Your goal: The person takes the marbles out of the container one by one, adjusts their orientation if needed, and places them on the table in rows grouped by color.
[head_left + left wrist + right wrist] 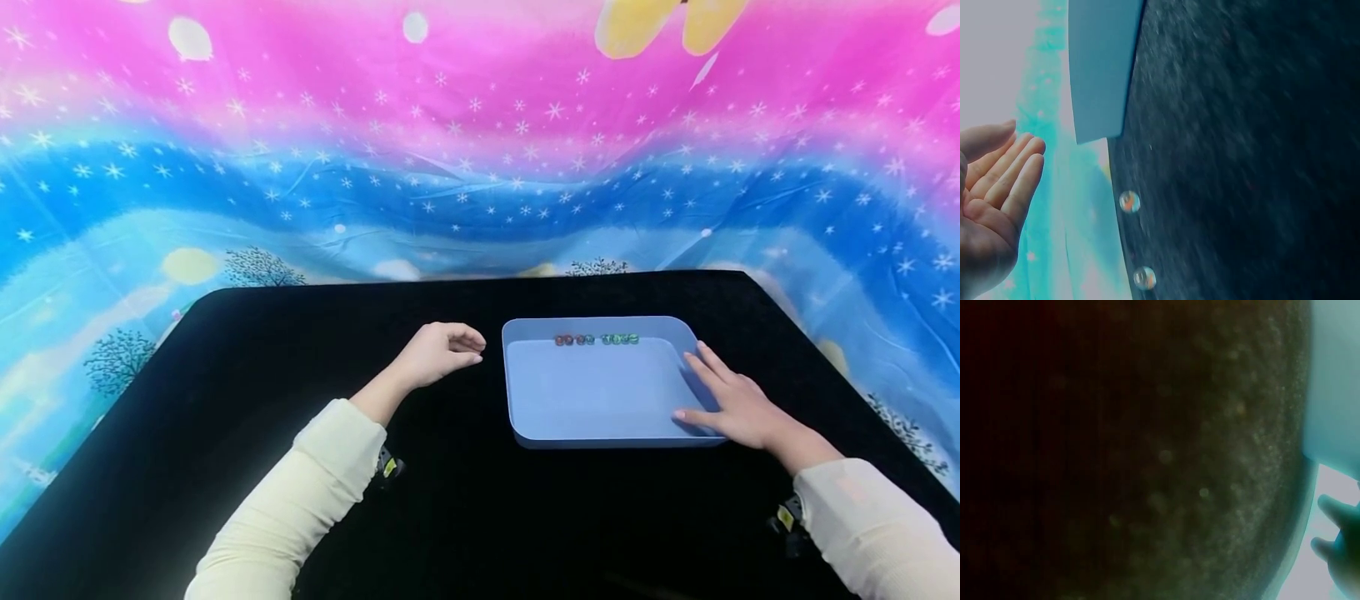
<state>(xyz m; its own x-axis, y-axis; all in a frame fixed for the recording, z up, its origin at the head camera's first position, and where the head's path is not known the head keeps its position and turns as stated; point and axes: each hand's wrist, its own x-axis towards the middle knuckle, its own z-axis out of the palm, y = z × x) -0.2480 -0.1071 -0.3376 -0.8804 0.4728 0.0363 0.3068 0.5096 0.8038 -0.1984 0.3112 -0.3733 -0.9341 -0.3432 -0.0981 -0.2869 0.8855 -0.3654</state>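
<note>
A light blue rectangular tray [592,396] lies on the black table, tilted neither way. Along its far inner wall several glass marbles sit in a row, reddish ones [569,340] at the left and green ones [617,339] at the right. My left hand [438,354] hovers just left of the tray, fingers loosely bent and nothing held. In the left wrist view two clear marbles with orange inside, one [1129,201] nearer the tray and another [1144,277], rest on the black cloth. My right hand [738,408] lies spread over the tray's right rim, thumb reaching inside.
Black cloth covers the table [450,525], whose far edge meets a pink and blue patterned curtain [480,125]. The tray's raised walls stand between the two hands. A small dark camera [388,467] is strapped at the left wrist.
</note>
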